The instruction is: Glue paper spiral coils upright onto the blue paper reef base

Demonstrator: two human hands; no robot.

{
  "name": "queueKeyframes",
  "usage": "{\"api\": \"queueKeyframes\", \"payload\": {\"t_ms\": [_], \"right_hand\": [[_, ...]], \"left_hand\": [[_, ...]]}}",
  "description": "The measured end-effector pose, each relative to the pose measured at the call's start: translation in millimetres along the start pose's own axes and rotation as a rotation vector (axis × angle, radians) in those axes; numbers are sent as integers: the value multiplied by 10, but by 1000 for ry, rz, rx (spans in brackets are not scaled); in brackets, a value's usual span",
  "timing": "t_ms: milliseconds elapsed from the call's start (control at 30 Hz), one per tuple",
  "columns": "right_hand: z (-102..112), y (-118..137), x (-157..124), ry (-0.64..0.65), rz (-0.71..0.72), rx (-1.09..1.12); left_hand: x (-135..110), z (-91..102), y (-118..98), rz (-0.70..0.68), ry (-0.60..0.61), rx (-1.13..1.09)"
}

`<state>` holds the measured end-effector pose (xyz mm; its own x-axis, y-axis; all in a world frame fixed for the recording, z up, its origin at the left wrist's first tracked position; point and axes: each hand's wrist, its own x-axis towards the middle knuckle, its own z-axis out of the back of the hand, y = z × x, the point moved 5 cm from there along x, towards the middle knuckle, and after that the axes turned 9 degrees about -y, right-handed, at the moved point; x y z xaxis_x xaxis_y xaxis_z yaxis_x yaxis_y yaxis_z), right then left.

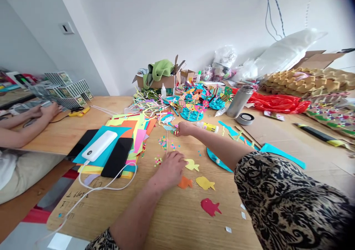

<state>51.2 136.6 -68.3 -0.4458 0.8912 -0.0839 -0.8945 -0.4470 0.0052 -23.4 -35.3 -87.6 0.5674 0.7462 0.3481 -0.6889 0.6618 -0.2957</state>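
My left hand (172,167) lies palm down on the table, fingers stretched out and a little apart. By its fingertips are a pale yellow paper fish (191,164) and an orange paper fish (185,182). A yellow paper fish (205,182) and a red paper fish (210,206) lie further right and nearer. My right hand (185,129) reaches across the table, fingers curled down at a small striped paper piece (175,132). Its fingertips are partly hidden, so whether they grip the piece is unclear. A light blue paper cutout (167,119) on a thin stick lies just beyond.
Coloured paper sheets (115,122) carry a power bank (100,146) and a phone (118,157); a white cable (111,187) loops nearby. Behind are a glue bottle (209,127), steel flask (240,101), tape roll (245,119) and fish decorations (194,109). Another person's hands (46,111) are at left.
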Motion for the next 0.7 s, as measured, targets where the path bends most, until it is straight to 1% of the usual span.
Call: {"api": "queueKeyframes", "payload": {"t_ms": [100, 133, 233, 333, 433, 500, 600, 633, 700], "right_hand": [[-58, -24, 3, 166, -69, -4], [-56, -29, -3, 199, -85, -5], [-31, -26, -31, 244, -110, -1], [13, -2, -83, 248, -116, 18], [124, 29, -199, 193, -112, 41], [236, 54, -351, 103, -89, 60], [364, 94, -741, -79, -15, 74], [364, 98, -905, -124, 3, 70], [283, 91, -1243, -172, 34, 47]], "left_hand": [[6, 15, -3, 8, 8, -5], [8, 17, -4, 9, 9, -7], [13, 14, -5, 3, 9, -1], [18, 21, -10, -7, 21, 13], [23, 57, -25, -12, 58, 38], [24, 99, -34, -11, 81, 70], [17, 162, -33, -6, 105, 140], [12, 178, -31, -8, 109, 163], [1, 201, -24, -11, 107, 195]]}}
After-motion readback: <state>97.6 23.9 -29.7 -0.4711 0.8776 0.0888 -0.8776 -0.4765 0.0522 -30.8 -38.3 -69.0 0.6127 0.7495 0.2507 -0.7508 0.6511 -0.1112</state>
